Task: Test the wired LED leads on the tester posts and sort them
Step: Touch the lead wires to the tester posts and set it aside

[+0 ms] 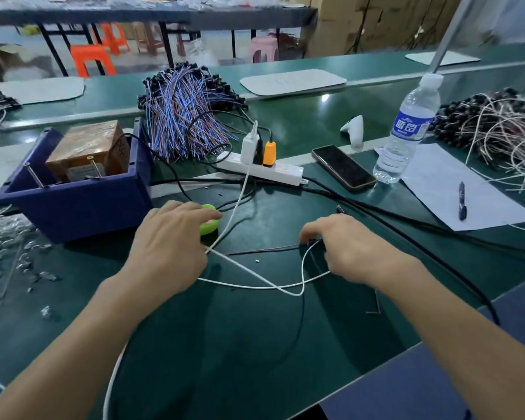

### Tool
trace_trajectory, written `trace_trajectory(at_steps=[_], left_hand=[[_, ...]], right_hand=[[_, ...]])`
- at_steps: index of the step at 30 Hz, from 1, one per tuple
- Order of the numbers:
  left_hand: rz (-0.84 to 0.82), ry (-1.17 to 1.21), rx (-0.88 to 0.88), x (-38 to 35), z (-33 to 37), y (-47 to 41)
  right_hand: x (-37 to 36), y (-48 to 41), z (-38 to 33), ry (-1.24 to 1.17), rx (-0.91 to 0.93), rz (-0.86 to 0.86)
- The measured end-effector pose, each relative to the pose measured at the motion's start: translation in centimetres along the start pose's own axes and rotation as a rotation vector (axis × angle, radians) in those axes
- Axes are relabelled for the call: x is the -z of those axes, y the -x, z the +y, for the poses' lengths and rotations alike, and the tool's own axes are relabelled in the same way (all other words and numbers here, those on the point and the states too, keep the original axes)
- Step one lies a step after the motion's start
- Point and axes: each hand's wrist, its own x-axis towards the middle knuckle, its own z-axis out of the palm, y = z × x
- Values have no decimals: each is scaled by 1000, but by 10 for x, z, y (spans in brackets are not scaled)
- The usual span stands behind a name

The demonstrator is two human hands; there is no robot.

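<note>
**Hands low on the mat, one lead at the right fingers, tester untouched**

Nearest me, my two bare forearms reach in over the dark green bench mat [255, 344]. A thin white charging cable [255, 284] loops loosely between both hands; it looks like slack in the way, not part of the job.

My right hand [346, 247] is curled palm down, fingertips pinched narrow at the end of a thin dark red-and-black wired lead [261, 250] lying flat on the mat. I judge it is being picked up there to carry it to the posts. Whether the pinch has actually closed on it, I cannot tell; the knuckles hide it.

My left hand [170, 237] lies flat, fingers loosely spread, holding nothing I can see, fingertips over a round lime-green plastic puck [210, 221]. It looks parked there, steadying.

Just beyond the left hand sits the dark blue plastic bin [82, 204] holding a brown wound transformer block [88, 147], with two upright metal tester posts [93, 166] at its front rim, placed close for a short reach. No lead touches them.

Behind, a white power strip [261, 171] feeds the rig. Further back, a bundle of blue and purple wired leads [182, 116] waits, presumably untested stock. Far right, a tangle of white-wired leads [503, 131] forms a separate pile, probably sorted. A black smartphone [343, 166], clear water bottle [406, 131] and a black pen [462, 201] on white paper [443, 177] sit aside, clear of the work.
</note>
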Motion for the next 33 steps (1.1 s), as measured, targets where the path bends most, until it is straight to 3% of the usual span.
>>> trace_trajectory(at_steps=[2,4,6,9,13,19,24,30,33], left_hand=[[-195,-28,-127,8,2,-1],[-405,124,-220,11,16,-2],[-487,264,-264,0,38,-3],[-419,321,-254,-28,70,-2],[-180,313,-171,-50,77,0],[-122,219,-211,-51,71,14],[-138,216,-171,-49,61,18],[-157,222,-97,-48,49,17],[-271,413,-57,-47,51,14]], right_hand=[[-8,-2,2,56,9,55],[-12,-4,5,112,17,93],[-9,-5,10,128,50,96],[4,-5,22,103,118,132],[20,-4,43,118,116,204],[19,-11,66,275,339,229],[13,-12,76,280,482,135],[15,-5,96,351,484,64],[9,-5,91,364,447,89]])
